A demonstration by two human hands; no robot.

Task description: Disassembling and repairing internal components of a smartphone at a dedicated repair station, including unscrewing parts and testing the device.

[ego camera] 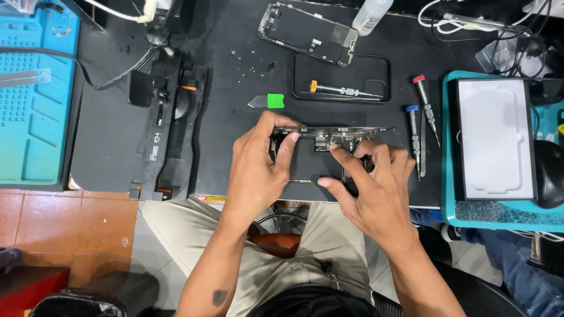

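- Black and metal-edged, the opened phone body (311,154) lies flat on the dark table (235,64), just at its near edge, with its long axis running left to right in front of the person.
- Left hand (258,164) clamps the phone's left end: the fingers (286,144) curl closed over the top-left corner and the thumb presses against the near side, so this hand has firm hold of the body.
- Right hand (373,182) sits over the right half, nearly closed; its fingertips pinch down on the small parts near the top rim, and the thumb reaches along the near edge. Whether they grip a loose piece or only press, I cannot tell.
- Both hands touch the phone, one at each end; the right one is nearer the inner parts.
- Beyond the phone lie a green-handled pry blade (269,101), an orange-tipped screwdriver (341,90) inside a black case frame (342,78), and a separate screen frame (308,32).
- Two more screwdrivers, blue-capped (414,138) and red-capped (426,108), lie just right of the right hand.
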